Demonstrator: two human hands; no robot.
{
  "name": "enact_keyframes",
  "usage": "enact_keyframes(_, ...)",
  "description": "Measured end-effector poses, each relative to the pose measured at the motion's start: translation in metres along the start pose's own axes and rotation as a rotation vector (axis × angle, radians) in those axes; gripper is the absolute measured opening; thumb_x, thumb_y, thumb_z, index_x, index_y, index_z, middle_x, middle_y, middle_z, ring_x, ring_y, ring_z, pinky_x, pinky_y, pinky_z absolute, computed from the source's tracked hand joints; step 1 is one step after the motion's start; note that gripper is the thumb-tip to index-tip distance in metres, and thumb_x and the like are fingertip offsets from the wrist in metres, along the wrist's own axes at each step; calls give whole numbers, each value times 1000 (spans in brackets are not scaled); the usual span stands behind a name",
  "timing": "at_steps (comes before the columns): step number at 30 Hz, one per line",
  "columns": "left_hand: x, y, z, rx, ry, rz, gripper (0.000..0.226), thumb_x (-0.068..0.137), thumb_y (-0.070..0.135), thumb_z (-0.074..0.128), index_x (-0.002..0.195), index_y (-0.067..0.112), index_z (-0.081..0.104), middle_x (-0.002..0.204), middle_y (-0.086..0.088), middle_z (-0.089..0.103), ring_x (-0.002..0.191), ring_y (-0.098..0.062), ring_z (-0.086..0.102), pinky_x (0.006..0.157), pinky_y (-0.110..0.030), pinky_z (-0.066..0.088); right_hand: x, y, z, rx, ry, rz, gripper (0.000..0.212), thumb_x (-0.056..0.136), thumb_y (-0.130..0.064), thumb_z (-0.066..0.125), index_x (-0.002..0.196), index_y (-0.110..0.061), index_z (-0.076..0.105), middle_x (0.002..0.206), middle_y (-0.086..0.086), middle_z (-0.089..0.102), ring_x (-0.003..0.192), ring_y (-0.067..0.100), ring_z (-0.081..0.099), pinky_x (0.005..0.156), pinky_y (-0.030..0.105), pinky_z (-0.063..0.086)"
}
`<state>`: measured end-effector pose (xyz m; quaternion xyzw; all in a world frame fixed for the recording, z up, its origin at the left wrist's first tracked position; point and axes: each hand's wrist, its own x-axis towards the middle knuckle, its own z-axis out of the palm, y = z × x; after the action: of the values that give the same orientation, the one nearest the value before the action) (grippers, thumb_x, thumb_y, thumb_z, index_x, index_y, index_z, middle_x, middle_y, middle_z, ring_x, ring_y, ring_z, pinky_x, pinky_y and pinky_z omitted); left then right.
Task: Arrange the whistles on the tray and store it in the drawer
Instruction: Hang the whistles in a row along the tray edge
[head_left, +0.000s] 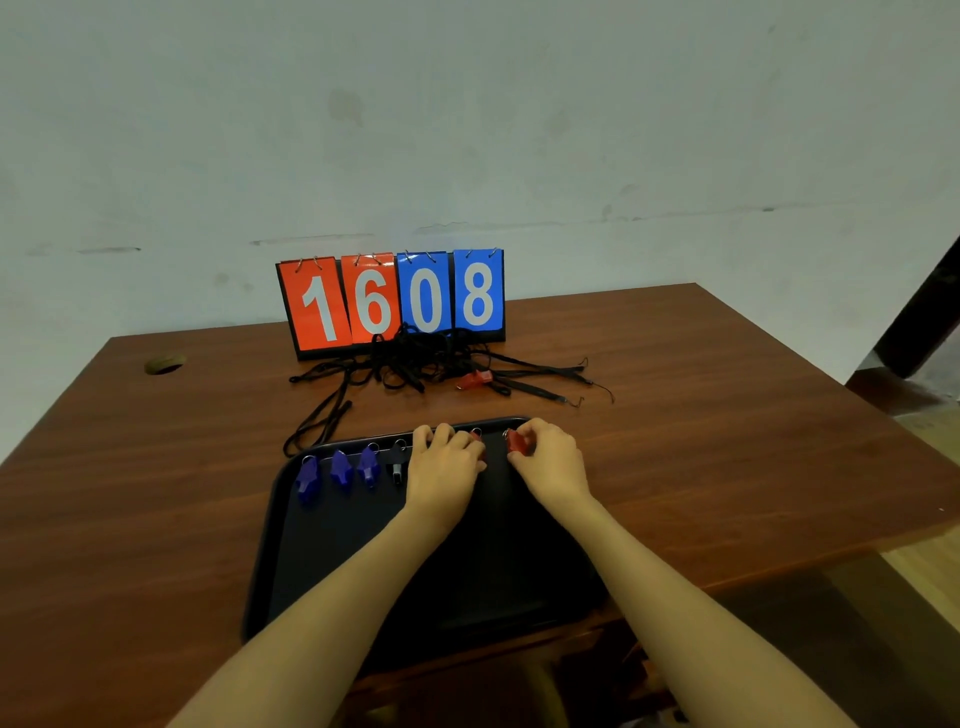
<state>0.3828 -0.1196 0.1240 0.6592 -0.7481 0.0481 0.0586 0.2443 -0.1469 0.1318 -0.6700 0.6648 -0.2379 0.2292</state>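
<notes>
On the black tray (322, 561), we see three blue whistles (340, 467) and a black whistle (397, 465) lined along the far rim, long axes pointing toward us. Our left hand (444, 460) curls over a half-hidden red whistle (477, 438); whether it grips, we cannot tell. Our right hand (550, 457) pinches the end red whistle (517, 441) between thumb and fingers. Beyond the rim, a loose red whistle (474, 379) lies crosswise among black lanyards (410, 358), straight ahead of the left hand, likely the nearer one.
</notes>
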Motion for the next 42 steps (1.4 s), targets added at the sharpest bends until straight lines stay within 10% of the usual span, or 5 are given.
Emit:
enact_keyframes(12,1,-2,1,-24,4,6,33,99,34,36,123,21,55,131,3,54,121,-22,41,106,-37,21,15,-15,19,-353,-28,-147,35,90,-29,58,121,-16,50,123,6,57,117,27,48,95,38,41)
enact_keyframes(27,6,-2,-6,14,-47,70,38,96,32,43,130,16,46,135,-3,49,126,-26,37,110,-41,19,11,-11,9,-216,-86,-131,40,92,-37,53,126,-16,47,126,5,56,117,26,52,96,43,45)
enact_keyframes(42,88,-29,-9,-110,-215,-142,50,90,13,49,139,9,38,139,-13,41,129,-33,36,105,-44,33,113,-19,-6,-334,-207,-353,54,92,-7,48,144,-18,37,145,10,42,132,29,38,105,44,40)
